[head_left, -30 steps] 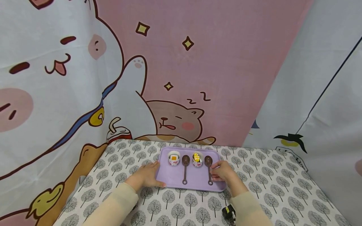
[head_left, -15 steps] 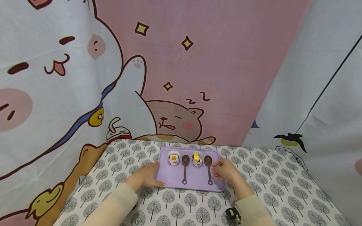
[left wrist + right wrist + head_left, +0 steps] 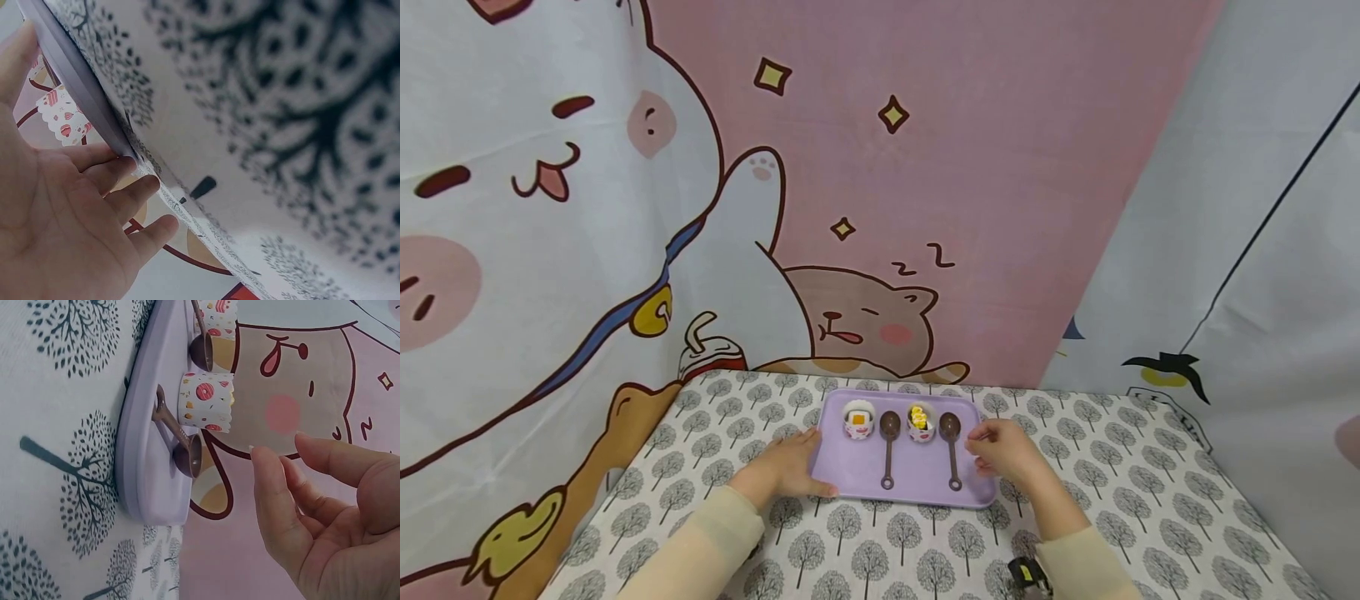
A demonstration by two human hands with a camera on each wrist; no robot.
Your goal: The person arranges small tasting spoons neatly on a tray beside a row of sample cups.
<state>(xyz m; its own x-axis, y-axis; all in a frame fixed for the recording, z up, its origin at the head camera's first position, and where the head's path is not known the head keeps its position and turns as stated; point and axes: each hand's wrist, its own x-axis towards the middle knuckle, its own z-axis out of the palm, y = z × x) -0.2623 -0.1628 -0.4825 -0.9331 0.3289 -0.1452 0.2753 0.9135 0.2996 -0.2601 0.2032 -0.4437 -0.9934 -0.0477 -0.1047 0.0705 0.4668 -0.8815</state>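
A lilac tray (image 3: pixel 917 486) lies on the table with two paper cups and two brown spoons on it. My left hand (image 3: pixel 785 468) rests at the tray's left edge, fingers extended and thumb by the near-left corner. Over the tray's right edge my right hand (image 3: pixel 1006 452) hovers with nothing between thumb and fingertips. Just left of it lies the right spoon (image 3: pixel 952 450), apart from the fingers. Between the spoons stands a cup (image 3: pixel 922 435) with yellow-topped contents. The other spoon (image 3: pixel 888 450) lies right of the left cup (image 3: pixel 859 432), which holds something white and orange.
A tree-patterned cloth (image 3: pixel 842 542) covers the table around the tray. Behind it hangs a cartoon-printed curtain (image 3: pixel 1000 208). A small black device (image 3: pixel 1027 573) sits at the right wrist.
My right hand has drawn away from the right spoon's handle, moving rightward. That spoon stays on the tray. The left hand has kept its place at the tray edge.
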